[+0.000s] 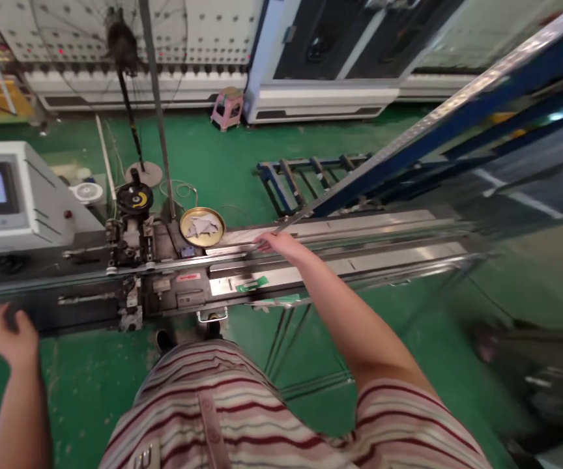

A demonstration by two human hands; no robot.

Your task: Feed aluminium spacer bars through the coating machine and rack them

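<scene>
A long thin metal strip (203, 260) runs along the machine bed, out to the right from the roller unit (135, 247). My right hand (274, 242) is closed at the strip's right end, fingers pinched together. Close to those fingers, the lower end of a sloping bar (305, 212) comes down from the upper right; whether they touch it I cannot tell. At the far left, my left hand (12, 335) is open, its fingers apart and curved, over the front edge of the dark machine bed (81, 319). Nothing shows in it.
A brass-coloured round dish (202, 210) with a crumpled cloth sits behind the strip. A control box with a screen (42, 202) stands left. A small wrench-like tool (252, 284) on green material lies on the front rail. Behind are a pink stool (227, 109) and a blue frame (281, 182).
</scene>
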